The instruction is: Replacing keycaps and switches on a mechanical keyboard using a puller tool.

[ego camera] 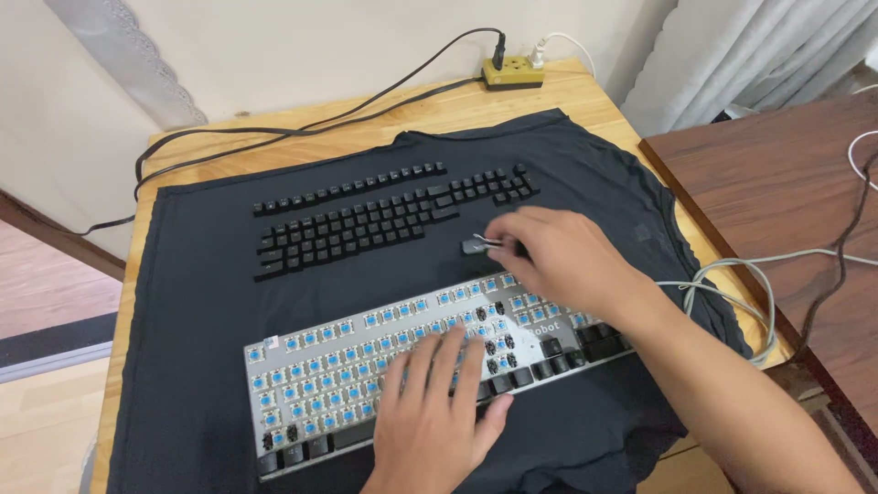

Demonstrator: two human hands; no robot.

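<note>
No packages, signs or screens seen; only a small white sticker (pixel 272 343) at keyboard's (pixel 366 366) ten-o'clock corner.

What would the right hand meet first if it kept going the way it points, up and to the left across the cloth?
Probably the rows of loose black keycaps laid on the black cloth; the right hand, holding a keycap in a wire puller, is just short of them. Height above them is unclear.

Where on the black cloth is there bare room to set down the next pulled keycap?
Bare black cloth lies left of the keyboard, below the keycap rows. Another strip lies between the rows and the keyboard's top edge. It is crowded around the right hand, which holds a keycap, and under the left hand.
</note>
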